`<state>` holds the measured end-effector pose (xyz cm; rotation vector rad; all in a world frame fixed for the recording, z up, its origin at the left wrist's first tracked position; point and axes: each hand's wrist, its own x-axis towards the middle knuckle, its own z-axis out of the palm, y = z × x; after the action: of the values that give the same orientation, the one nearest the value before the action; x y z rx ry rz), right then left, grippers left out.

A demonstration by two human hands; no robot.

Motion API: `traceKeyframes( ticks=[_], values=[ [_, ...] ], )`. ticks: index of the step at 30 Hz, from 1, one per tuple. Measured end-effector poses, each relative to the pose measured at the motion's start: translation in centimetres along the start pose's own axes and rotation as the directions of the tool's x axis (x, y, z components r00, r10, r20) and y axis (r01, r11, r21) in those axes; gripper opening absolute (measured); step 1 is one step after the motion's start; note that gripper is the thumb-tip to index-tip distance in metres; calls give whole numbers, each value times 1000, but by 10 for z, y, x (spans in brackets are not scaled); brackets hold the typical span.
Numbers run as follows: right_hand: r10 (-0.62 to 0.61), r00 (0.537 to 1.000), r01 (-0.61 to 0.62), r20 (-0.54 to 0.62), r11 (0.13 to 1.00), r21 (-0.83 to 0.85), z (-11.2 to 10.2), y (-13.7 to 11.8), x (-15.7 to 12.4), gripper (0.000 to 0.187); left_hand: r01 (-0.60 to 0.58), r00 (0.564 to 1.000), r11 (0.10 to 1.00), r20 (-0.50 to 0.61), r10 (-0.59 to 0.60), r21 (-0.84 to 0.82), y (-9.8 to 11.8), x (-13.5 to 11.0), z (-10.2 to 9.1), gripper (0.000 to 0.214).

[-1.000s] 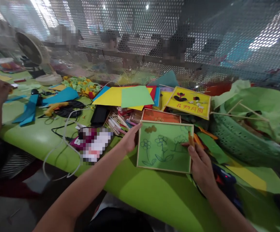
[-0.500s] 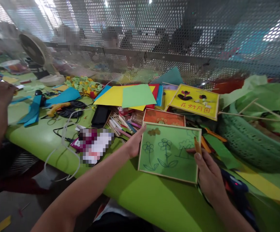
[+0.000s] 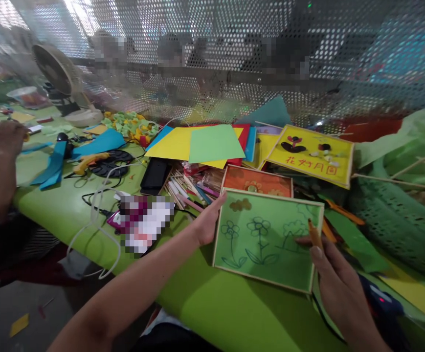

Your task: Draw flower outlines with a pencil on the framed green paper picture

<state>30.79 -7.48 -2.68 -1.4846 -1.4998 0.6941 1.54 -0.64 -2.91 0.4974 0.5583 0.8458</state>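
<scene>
A green framed picture (image 3: 267,244) with thin wooden edges is tilted up in front of me. Dark outlines of flowers and a tree are drawn on it, with a small brown cloud shape at its top left. My left hand (image 3: 209,222) grips its left edge. At the right edge is my right hand (image 3: 331,264), its fingers closed on an orange pen (image 3: 314,234) whose dark tip points upward. One finger of that hand reaches over the drawn tree. Behind the picture's top edge, an orange framed picture (image 3: 258,182) is partly covered.
Coloured paper sheets (image 3: 215,144) and a yellow framed picture (image 3: 311,154) lie behind. A green basket (image 3: 388,215) stands right, near a dark device (image 3: 383,298) with a red light. Left are a phone (image 3: 148,230), white cable (image 3: 95,215), fan (image 3: 56,73) and another person's hand (image 3: 7,139).
The view has shifted slightly, so the green picture and my right hand appear further right and lower. Both hands keep their holds.
</scene>
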Motion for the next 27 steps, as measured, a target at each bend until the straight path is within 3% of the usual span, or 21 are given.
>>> traceKeyframes(
  ticks=[5,7,9,11,13,16,21,27],
  values=[
    [-175,976,158,-126,978,-138,-10,-14,5,34,12,999,1000,-48,-12,-2,0,-2,6,70],
    [-280,930,218,-238,941,-259,-17,-22,7,31,9,998,1000,-54,-10,-11,1,-2,8,69],
    [-390,879,279,-276,888,-367,-22,-29,11,27,3,999,1000,-40,-4,-23,2,-2,9,68],
    [-478,858,375,-189,833,-407,-23,-38,16,24,9,1000,999,-5,-9,-37,2,-1,9,67],
    [-533,846,483,-21,782,-393,-18,-51,24,27,21,999,999,40,-19,-46,2,-1,8,67],
    [-557,819,565,139,738,-370,-4,-74,35,34,27,998,998,61,-24,-51,1,-1,8,68],
    [-566,803,594,188,730,-339,26,-97,46,22,-12,1000,998,20,13,-55,-1,-2,9,68],
    [-587,780,624,218,699,-350,38,-88,45,20,42,998,995,44,-39,-90,-3,1,11,72]
  ],
)
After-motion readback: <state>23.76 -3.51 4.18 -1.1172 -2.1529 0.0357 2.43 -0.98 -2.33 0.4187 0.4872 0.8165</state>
